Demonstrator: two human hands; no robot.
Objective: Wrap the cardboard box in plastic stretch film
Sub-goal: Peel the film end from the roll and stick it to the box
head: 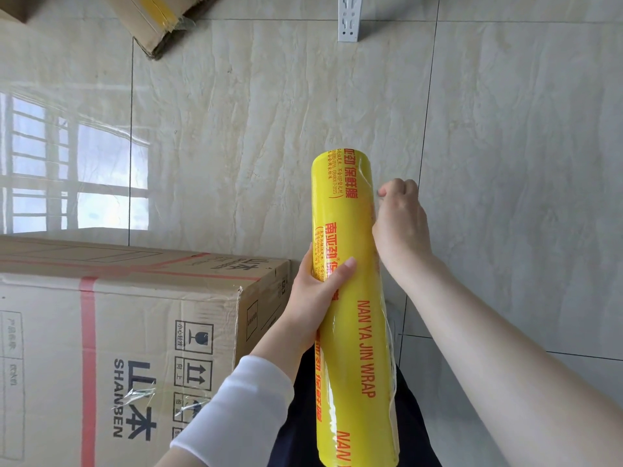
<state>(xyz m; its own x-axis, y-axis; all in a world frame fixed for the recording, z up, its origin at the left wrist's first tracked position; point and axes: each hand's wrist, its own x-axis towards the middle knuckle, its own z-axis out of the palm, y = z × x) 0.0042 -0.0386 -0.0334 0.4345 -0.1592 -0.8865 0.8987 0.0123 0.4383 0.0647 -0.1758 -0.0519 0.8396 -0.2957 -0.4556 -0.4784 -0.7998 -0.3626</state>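
Left grip (317,291) wraps the film roll (357,348) at mid-length. Right grip (401,217) has curled fingers pinching the film edge on the roll's right flank. The roll's long axis points away from me. The cardboard box (135,315) stands on the floor (269,112) to the left, nearer my left grip.

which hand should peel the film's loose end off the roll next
Right hand: its fingers pinch at the film edge of the roll; the left hand grips its middle, steadying it.
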